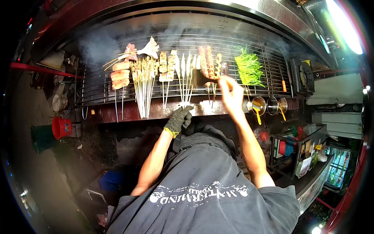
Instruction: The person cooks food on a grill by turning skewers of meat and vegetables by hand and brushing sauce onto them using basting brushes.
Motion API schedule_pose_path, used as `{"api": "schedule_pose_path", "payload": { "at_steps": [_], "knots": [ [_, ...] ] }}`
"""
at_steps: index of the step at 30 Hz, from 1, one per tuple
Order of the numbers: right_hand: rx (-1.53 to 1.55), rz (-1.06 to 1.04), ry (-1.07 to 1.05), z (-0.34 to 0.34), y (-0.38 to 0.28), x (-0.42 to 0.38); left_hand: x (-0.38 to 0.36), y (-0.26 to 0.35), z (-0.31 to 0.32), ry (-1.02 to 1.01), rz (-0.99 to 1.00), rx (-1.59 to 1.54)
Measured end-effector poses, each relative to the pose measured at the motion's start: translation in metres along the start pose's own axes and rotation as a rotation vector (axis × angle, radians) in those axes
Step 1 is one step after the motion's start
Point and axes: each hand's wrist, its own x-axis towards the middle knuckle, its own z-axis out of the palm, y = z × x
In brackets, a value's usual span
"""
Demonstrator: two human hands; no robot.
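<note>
In a dark knit glove with a yellow cuff, my left hand (180, 120) is closed around the lower ends of several skewers with pale pieces (184, 66) at the grill's front edge. My bare right hand (231, 97) grips a dark, flat-ended tool (200, 78), smeared by motion, whose exact kind I cannot make out. This tool hangs over the pale skewers and partly hides them. Just beyond it lie sausage-like reddish skewers (210, 58). Left of the pale skewers are browned chunk skewers (170, 68).
Smoke rises from the long grill (272, 74). It also bears a bundle of thin skewers (144, 78), thick meat skewers (120, 75) and green vegetables (248, 68). Metal cups (258, 105) with yellow-handled brushes stand at the right front. A red bucket (61, 128) sits at left.
</note>
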Motion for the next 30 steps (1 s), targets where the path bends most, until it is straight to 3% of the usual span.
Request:
{"api": "schedule_pose_path", "payload": {
  "at_steps": [2, 3, 5, 6, 7, 9, 11, 14, 15, 17, 20, 21, 23, 25, 27, 29, 30],
  "knots": [
    [0.171, 0.195, 0.166, -0.024, 0.025, 0.023, -0.004, -0.013, -0.003, 0.012, -0.061, 0.188],
    [0.311, 0.284, 0.233, -0.032, 0.044, 0.033, -0.022, 0.002, 0.009, 0.003, -0.201, 0.094],
    [0.385, 0.404, 0.119, -0.044, 0.088, 0.053, 0.005, -0.047, -0.023, -0.283, -0.113, 0.105],
    [0.224, 0.373, 0.035, -0.044, 0.096, 0.059, 0.013, -0.068, -0.026, -0.345, 0.434, 0.646],
    [0.227, 0.369, 0.03, -0.043, 0.098, 0.067, 0.009, -0.057, -0.008, -0.339, 0.437, 0.646],
    [0.422, 0.348, 0.133, -0.041, 0.104, 0.089, 0.004, -0.026, 0.036, -0.348, -0.035, 0.061],
    [0.581, 0.282, 0.104, -0.022, 0.106, 0.11, 0.02, -0.017, 0.063, -0.117, -0.034, 0.072],
    [0.426, 0.278, 0.025, 0.004, 0.12, 0.124, 0.037, -0.002, 0.104, 0.184, 0.064, 0.173],
    [0.533, 0.331, 0.104, 0.003, 0.123, 0.127, 0.046, -0.001, 0.107, 0.16, 0.095, 0.156],
    [0.709, 0.391, 0.229, -0.008, 0.125, 0.129, 0.07, -0.011, 0.094, -0.114, 0.091, -0.183],
    [0.598, 0.384, 0.283, -0.028, 0.143, 0.102, 0.069, -0.004, 0.116, 0.238, 0.146, 0.171],
    [0.554, 0.405, 0.305, -0.036, 0.15, 0.094, 0.066, -0.004, 0.118, 0.235, 0.173, 0.115],
    [0.935, 0.462, 0.4, -0.053, 0.165, 0.074, 0.06, 0.004, 0.134, 0.36, 0.167, 0.227],
    [0.696, 0.451, 0.256, -0.059, 0.173, 0.052, 0.063, 0.001, 0.143, 0.439, 0.178, 0.327],
    [0.749, 0.455, 0.243, -0.061, 0.162, 0.031, 0.074, -0.007, 0.141, 0.512, 0.193, 0.438],
    [0.688, 0.403, 0.205, -0.061, 0.162, 0.011, 0.089, -0.023, 0.128, 0.663, 0.497, 0.96],
    [0.441, 0.369, 0.063, -0.066, 0.152, 0.003, 0.091, -0.024, 0.128, 0.757, 0.63, 1.214]
  ]
}}
